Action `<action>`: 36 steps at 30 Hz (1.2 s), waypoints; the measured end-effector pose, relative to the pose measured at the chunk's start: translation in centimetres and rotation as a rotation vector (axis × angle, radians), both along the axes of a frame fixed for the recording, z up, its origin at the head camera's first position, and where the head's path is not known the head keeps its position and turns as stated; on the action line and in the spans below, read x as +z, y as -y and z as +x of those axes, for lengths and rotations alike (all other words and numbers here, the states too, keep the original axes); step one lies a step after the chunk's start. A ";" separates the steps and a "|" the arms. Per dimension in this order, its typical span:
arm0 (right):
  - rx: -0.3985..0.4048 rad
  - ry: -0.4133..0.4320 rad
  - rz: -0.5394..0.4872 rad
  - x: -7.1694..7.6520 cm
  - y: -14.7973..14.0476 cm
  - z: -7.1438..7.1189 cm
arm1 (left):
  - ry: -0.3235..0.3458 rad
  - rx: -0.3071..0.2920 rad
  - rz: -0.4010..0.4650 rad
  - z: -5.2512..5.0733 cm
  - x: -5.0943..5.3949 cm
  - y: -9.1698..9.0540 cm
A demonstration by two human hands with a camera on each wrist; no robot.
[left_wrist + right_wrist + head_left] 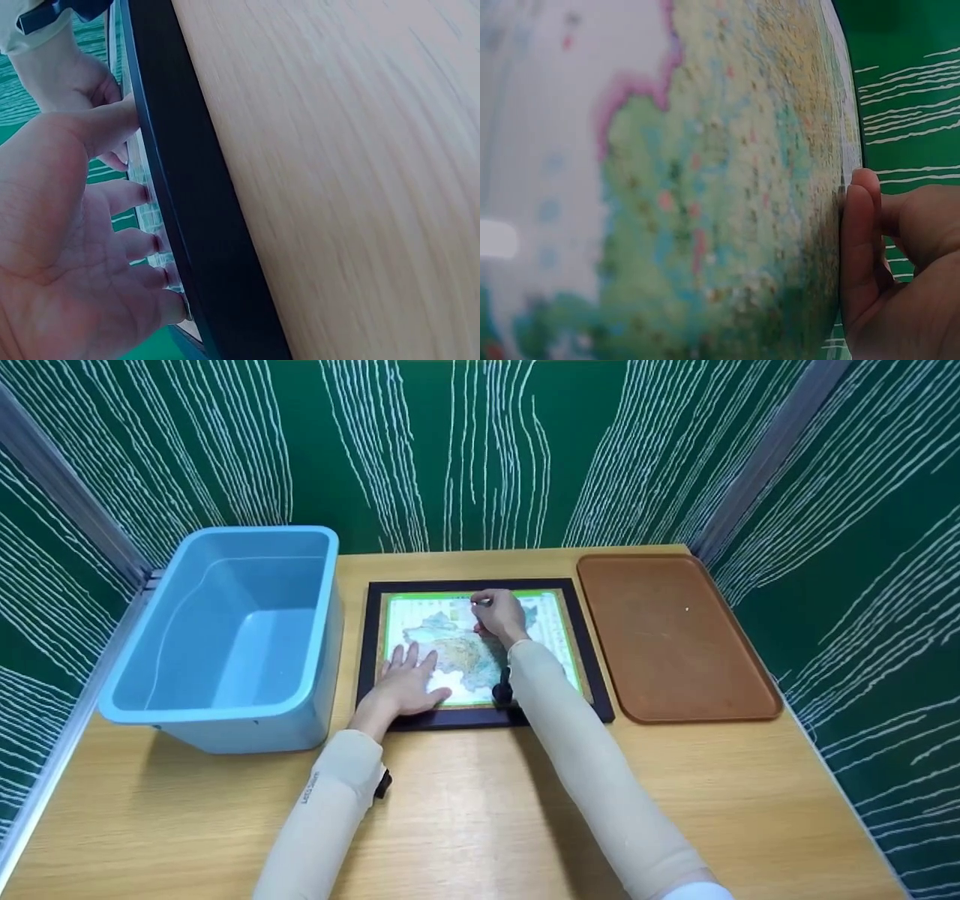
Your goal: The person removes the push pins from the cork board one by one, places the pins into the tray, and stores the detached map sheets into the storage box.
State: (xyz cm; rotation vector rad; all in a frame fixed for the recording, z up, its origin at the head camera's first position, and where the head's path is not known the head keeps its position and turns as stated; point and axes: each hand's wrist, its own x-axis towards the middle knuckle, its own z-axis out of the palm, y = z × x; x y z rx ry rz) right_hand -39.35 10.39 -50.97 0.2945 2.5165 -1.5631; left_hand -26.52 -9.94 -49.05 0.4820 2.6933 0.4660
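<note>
A map (465, 652) with a green border lies in a black frame (486, 718), on a brown backing. My left hand (405, 686) rests on the map's lower left, fingers spread. The left wrist view shows the thumb and fingertips of that hand (75, 247) touching the map surface beside the frame edge. Near the map's upper middle, my right hand (501, 616) has curled fingers and pinches a small thin object (485, 602), its kind too small to tell. In the right wrist view the right hand's fingertips (862, 225) meet the map; the pinched object is hidden there.
A deep light-blue tub (322, 660) stands left of the frame. To the right lies a brown tray (675, 652) with a raised rim. The wooden table (450, 810) extends in front. Green curtains (600, 435) with white lines enclose the back and sides.
</note>
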 end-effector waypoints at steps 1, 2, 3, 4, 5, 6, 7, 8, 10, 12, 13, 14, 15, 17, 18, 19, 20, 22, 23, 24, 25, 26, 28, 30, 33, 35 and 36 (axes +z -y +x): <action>-0.002 -0.003 0.001 0.0 0.0 0.0 | -0.003 0.001 0.004 0.0 0.0 0.0; -0.003 -0.007 0.002 0.0 0.0 0.0 | -0.004 0.002 0.004 0.1 0.1 0.0; -0.003 -0.011 -0.001 0.0 0.0 0.0 | -0.007 0.002 0.007 0.1 0.1 0.0; 0.000 -0.013 -0.005 0.0 0.0 0.0 | -0.008 0.004 0.009 0.1 0.1 0.0; 0.005 -0.015 -0.009 0.0 0.0 0.1 | -0.006 0.007 0.006 0.2 0.1 0.0; 0.011 -0.015 -0.017 0.0 0.0 0.1 | -0.004 0.011 0.002 0.2 0.1 0.0; 0.016 -0.016 -0.023 -0.1 0.0 0.1 | -0.001 0.013 -0.001 0.3 0.0 0.0; 0.022 -0.016 -0.026 -0.1 -0.1 0.1 | 0.002 0.016 -0.003 0.3 -0.1 -0.1; 0.028 -0.014 -0.030 -0.2 -0.2 0.1 | 0.006 0.022 -0.005 0.3 -0.2 -0.2; 0.029 -0.015 -0.032 -0.2 -0.3 0.0 | 0.005 0.026 -0.001 0.3 -0.3 -0.2; 0.028 -0.013 -0.029 -0.2 -0.4 0.0 | 0.003 0.027 0.001 0.3 -0.4 -0.2; 0.027 -0.012 -0.026 -0.1 -0.4 0.0 | 0.001 0.028 0.002 0.3 -0.4 -0.3; 0.028 -0.014 -0.025 -0.1 -0.4 0.0 | -0.001 0.029 -0.001 0.4 -0.4 -0.3; 0.032 -0.014 -0.025 -0.1 -0.4 -0.1 | -0.005 0.034 -0.011 0.4 -0.4 -0.4; 0.036 -0.016 -0.024 -0.1 -0.4 0.0 | -0.007 0.034 -0.017 0.5 -0.4 -0.4; 0.038 -0.020 -0.024 -0.1 -0.5 0.0 | -0.005 0.035 -0.028 0.5 -0.4 -0.5; 0.041 -0.028 -0.024 -0.1 -0.5 0.0 | 0.000 0.035 -0.039 0.5 -0.4 -0.5; 0.048 -0.045 -0.028 -0.1 -0.5 0.2 | 0.019 0.036 -0.066 0.5 -0.4 -0.7; 0.051 -0.051 -0.030 -0.2 -0.5 0.2 | 0.025 0.036 -0.077 0.4 -0.6 -0.7; 0.057 -0.058 -0.035 -0.2 -0.5 0.3 | 0.034 0.036 -0.088 0.2 -0.8 -0.7; 0.062 -0.059 -0.041 -0.2 -0.5 0.4 | 0.044 0.040 -0.098 0.1 -1.0 -0.7; 0.066 -0.059 -0.047 -0.2 -0.5 0.5 | 0.049 0.042 -0.106 0.0 -1.3 -0.7; 0.070 -0.055 -0.061 -0.2 -0.6 0.6 | 0.061 0.047 -0.112 -0.1 -1.2 -0.8; 0.072 -0.051 -0.071 -0.2 -0.6 0.6 | 0.063 0.046 -0.111 0.0 -1.2 -0.8; 0.068 -0.053 -0.074 -0.1 -0.6 0.6 | 0.051 0.040 -0.113 0.4 -0.4 -0.8; 0.068 -0.054 -0.068 -0.1 -0.6 0.5 | 0.028 0.031 -0.102 0.3 -0.4 -0.7; 0.068 -0.051 -0.069 -0.1 -0.7 0.5 | 0.018 0.029 -0.096 0.4 -0.4 -0.6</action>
